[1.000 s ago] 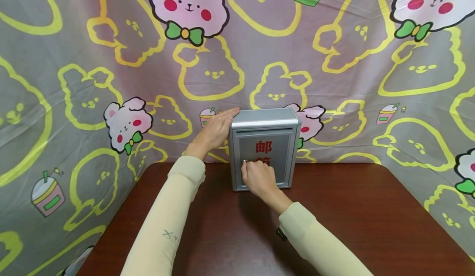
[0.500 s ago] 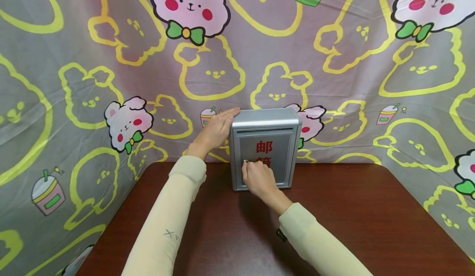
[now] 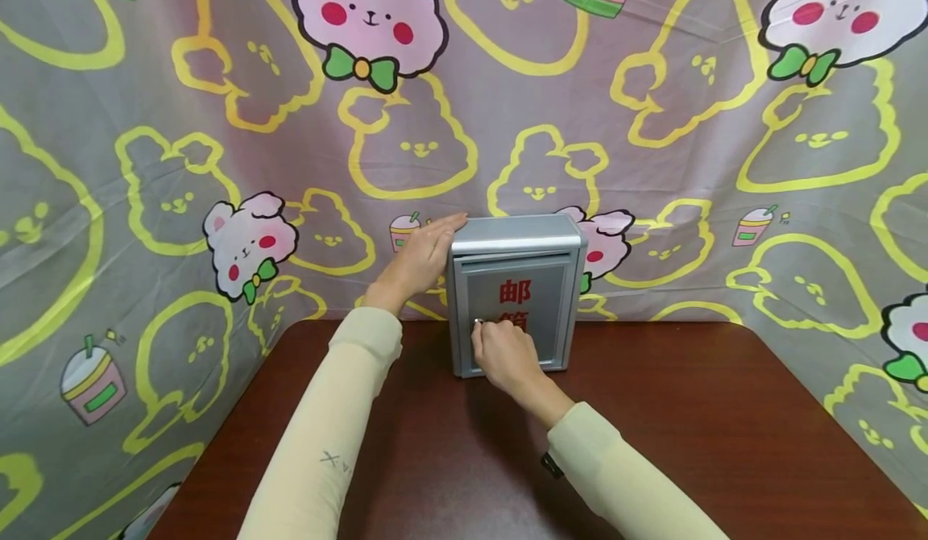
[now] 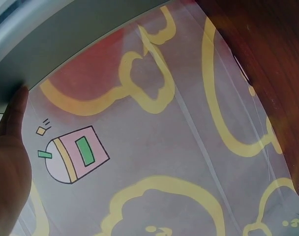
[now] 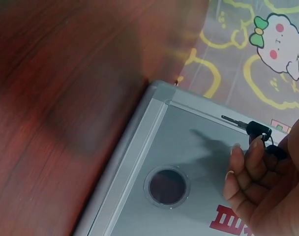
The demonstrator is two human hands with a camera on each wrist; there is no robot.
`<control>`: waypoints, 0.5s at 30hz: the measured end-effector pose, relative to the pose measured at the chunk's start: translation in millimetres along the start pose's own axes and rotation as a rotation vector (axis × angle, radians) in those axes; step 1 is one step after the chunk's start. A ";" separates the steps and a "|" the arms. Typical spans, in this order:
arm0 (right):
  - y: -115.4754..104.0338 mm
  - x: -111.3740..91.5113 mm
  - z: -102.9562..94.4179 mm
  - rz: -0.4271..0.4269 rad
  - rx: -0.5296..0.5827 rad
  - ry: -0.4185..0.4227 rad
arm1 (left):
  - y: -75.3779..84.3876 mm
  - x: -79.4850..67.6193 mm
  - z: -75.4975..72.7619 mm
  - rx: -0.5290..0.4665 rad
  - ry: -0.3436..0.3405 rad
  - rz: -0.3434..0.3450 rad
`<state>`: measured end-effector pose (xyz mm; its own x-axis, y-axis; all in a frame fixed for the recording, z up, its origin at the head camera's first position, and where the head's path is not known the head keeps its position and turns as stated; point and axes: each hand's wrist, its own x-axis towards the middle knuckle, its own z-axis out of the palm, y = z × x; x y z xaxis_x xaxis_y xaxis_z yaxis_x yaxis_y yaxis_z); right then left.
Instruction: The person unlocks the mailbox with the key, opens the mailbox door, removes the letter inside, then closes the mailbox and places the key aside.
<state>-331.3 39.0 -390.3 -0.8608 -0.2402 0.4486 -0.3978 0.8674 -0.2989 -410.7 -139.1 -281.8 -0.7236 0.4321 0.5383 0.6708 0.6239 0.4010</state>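
A grey metal mailbox (image 3: 522,234) stands upright on the table, red characters on its front door (image 3: 484,286). My left hand (image 3: 420,259) rests against its upper left side, fingertips on the top edge. The curled fingers of my right hand (image 3: 506,353) pinch a small key at the door's left side, where the lock is hidden behind them. In the right wrist view, a second black-headed key (image 5: 257,130) hangs from the same ring beside that hand (image 5: 277,182). A round window (image 5: 166,187) shows low on the door. The door's upper left edge stands slightly out from the frame.
The mailbox stands near the back of a dark red-brown wooden table (image 3: 667,419). A grey curtain (image 3: 667,177) with cartoon rabbits hangs close behind the box and along both sides.
The door's upper left edge has come slightly away from the frame, leaving a thin gap. My right hand has come with it very slightly. My left hand stays on the box.
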 end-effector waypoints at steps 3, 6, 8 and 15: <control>-1.5 -0.5 -2.2 -0.019 -0.004 0.011 | -0.4 0.3 -3.9 0.008 -0.008 -0.001; -2.5 -0.8 -4.3 -0.038 -0.007 0.031 | 0.3 0.3 -7.0 0.016 -0.012 -0.004; -2.5 -1.9 -5.2 -0.045 -0.012 0.042 | 0.8 0.3 -7.5 0.015 -0.017 -0.006; 3.1 -13.4 -6.3 -0.061 -0.017 0.028 | 2.3 -1.2 -3.4 -0.010 -0.020 -0.024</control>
<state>-319.0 47.7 -391.9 -0.8258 -0.2810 0.4890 -0.4438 0.8588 -0.2560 -407.7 -140.4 -279.0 -0.7423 0.4306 0.5133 0.6550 0.6275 0.4210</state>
